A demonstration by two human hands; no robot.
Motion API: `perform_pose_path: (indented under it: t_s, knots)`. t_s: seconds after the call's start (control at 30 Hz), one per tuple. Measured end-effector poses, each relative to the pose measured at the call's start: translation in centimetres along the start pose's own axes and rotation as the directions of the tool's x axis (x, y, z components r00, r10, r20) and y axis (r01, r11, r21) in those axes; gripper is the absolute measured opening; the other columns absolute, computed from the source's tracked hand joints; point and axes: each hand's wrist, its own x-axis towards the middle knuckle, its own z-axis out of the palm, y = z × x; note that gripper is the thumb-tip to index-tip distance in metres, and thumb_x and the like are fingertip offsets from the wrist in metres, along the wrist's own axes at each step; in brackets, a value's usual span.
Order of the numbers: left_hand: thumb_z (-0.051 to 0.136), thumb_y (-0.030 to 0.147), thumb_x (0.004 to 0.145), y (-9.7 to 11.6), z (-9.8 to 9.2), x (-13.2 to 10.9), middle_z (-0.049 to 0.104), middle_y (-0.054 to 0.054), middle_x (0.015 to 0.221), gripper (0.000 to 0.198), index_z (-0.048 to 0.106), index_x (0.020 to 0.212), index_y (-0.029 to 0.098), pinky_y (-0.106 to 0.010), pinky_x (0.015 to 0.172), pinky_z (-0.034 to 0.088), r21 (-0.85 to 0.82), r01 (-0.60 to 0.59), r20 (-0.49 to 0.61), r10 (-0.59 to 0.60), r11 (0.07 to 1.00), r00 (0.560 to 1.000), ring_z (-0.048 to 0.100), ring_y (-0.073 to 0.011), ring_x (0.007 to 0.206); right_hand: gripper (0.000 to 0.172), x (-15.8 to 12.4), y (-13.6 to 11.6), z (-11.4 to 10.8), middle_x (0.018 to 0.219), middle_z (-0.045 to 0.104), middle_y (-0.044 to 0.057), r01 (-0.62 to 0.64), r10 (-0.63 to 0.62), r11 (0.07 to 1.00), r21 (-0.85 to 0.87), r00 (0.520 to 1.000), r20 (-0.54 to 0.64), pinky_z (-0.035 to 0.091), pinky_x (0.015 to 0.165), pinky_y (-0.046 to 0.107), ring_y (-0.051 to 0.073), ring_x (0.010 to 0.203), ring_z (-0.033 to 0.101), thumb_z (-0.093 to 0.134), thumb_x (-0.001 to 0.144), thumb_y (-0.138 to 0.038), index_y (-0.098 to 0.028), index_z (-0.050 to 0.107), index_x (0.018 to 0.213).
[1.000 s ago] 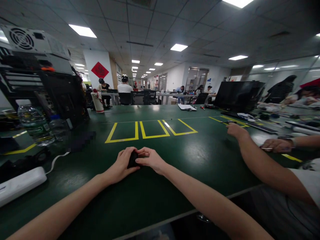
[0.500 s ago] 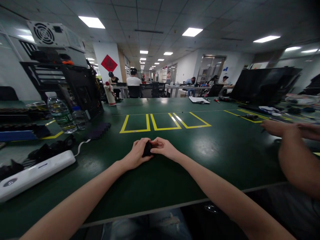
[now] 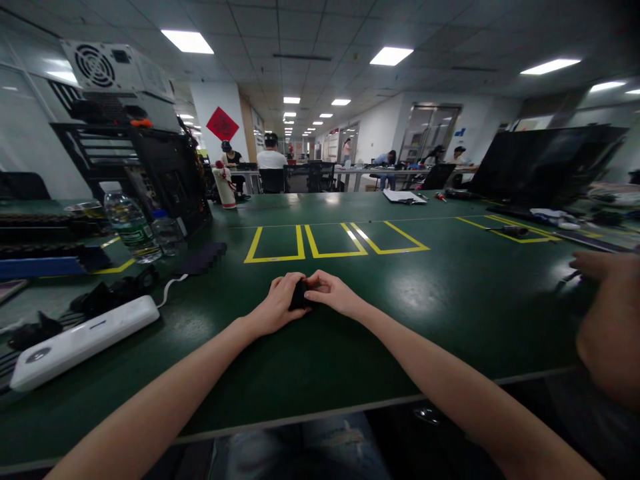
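Observation:
A small black object [image 3: 299, 295] sits between my two hands, low over the green table [image 3: 320, 360]. Its kind is hard to make out, since fingers cover much of it. My left hand [image 3: 281, 300] wraps round it from the left, thumb at the near side and fingers over the top. From the right, my right hand [image 3: 331, 293] meets it with thumb and fingertips pinched together at its edge. Beyond both hands, yellow tape outlines [image 3: 336, 254] mark the table surface.
At left lie a white power strip [image 3: 90, 340], black cables, a water bottle [image 3: 131, 223] and an open computer case [image 3: 165, 180]. A co-worker's arm [image 3: 613, 320] reaches in at right, near a dark tool [image 3: 513, 231]. A monitor [image 3: 545, 167] and clipboard [image 3: 404, 197] stand farther back.
The view has shifted slightly, so the scene sits a little farther right. Both my hands keep their hold on the black object. The co-worker's arm has drawn to the right.

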Motion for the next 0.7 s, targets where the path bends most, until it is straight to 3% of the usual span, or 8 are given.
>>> perform_pose_path:
  t_s: [0.23,0.4,0.57,0.7]
  knots:
    - [0.057,0.028,0.072,-0.28,0.21,0.03,0.043,-0.006,0.111,0.055,0.026,0.117,0.023,-0.042,0.095,0.025,0.001,0.013,-0.005,-0.013,1.0,1.0,0.041,-0.0227,0.106,0.027,0.01,0.03,-0.14,0.09,0.054,0.0,0.014,-0.015,0.999,0.047,0.999,0.035,0.045,0.08,0.033,0.014,0.089,0.055,0.063,0.065,-0.026,-0.017,0.048,0.087]
    - [0.057,0.029,0.072,-0.31,0.05,0.07,0.043,-0.006,0.111,0.055,0.026,0.118,0.023,-0.042,0.095,0.025,-0.011,0.009,0.011,-0.009,1.0,1.0,0.041,-0.0222,0.106,0.02,0.29,0.39,-0.09,0.087,0.054,0.001,0.012,-0.012,1.0,-0.008,1.0,-0.022,0.044,0.078,0.033,0.014,0.083,0.055,0.056,0.071,-0.029,-0.017,0.049,0.085]
    - [0.055,0.029,0.074,0.12,-0.45,0.05,0.043,-0.007,0.113,0.053,0.026,0.118,0.023,-0.044,0.095,0.025,-0.017,0.015,0.032,-0.015,1.0,0.999,0.042,-0.0225,0.106,0.032,0.23,0.26,-0.09,0.099,0.052,0.004,-0.066,0.064,0.996,-0.067,0.997,-0.044,0.041,0.083,0.036,0.016,0.093,0.052,0.056,0.071,-0.031,-0.018,0.047,0.099]
    - [0.055,0.028,0.073,0.12,-0.34,0.02,0.043,-0.007,0.112,0.053,0.027,0.117,0.023,-0.043,0.095,0.025,-0.01,0.012,0.025,-0.012,1.0,1.0,0.042,-0.0223,0.105,0.027,0.1,-0.06,-0.14,0.098,0.052,0.004,-0.047,0.048,0.997,-0.057,0.999,0.016,0.042,0.082,0.035,0.015,0.091,0.052,0.054,0.073,-0.03,-0.016,0.048,0.095]
